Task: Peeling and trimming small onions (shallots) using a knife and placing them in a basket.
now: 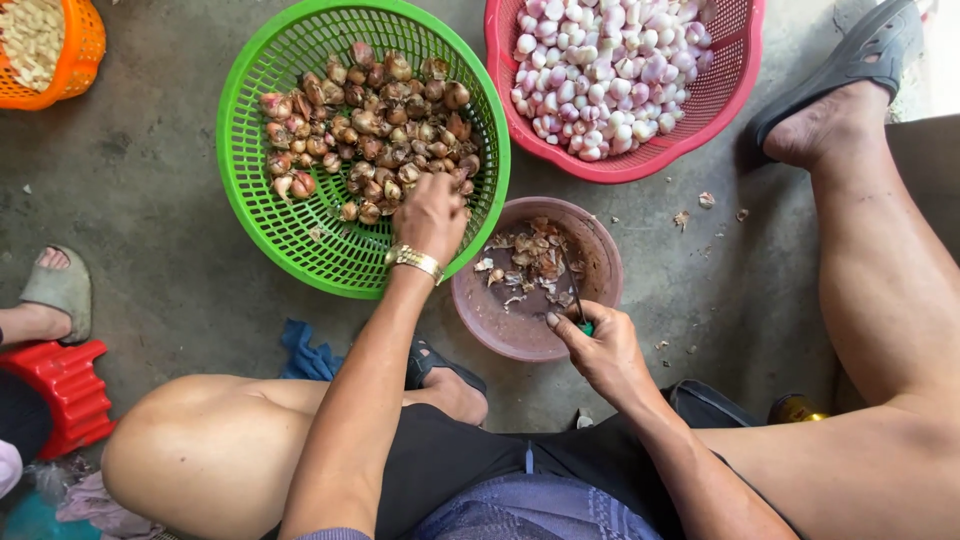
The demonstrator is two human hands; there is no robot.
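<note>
Shallots (pixel 370 130) | baskets: three | left hand (pixel 432 215) grasping shallots | right hand (pixel 598 348) gripping knife (pixel 574 295)

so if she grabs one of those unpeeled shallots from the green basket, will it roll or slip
Probably easy to grip: the shallots look dry and papery. Rounded, so one would likely roll if dropped. Loose skins may flake off, like the peelings in the brown bowl. The left hand reaches them in the green basket.

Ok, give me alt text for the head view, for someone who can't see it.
A seated person's left hand reaches into a green basket of unpeeled shallots while the right hand holds a small knife over a brown bowl of peels. A pink basket of peeled shallots sits beyond.
</note>
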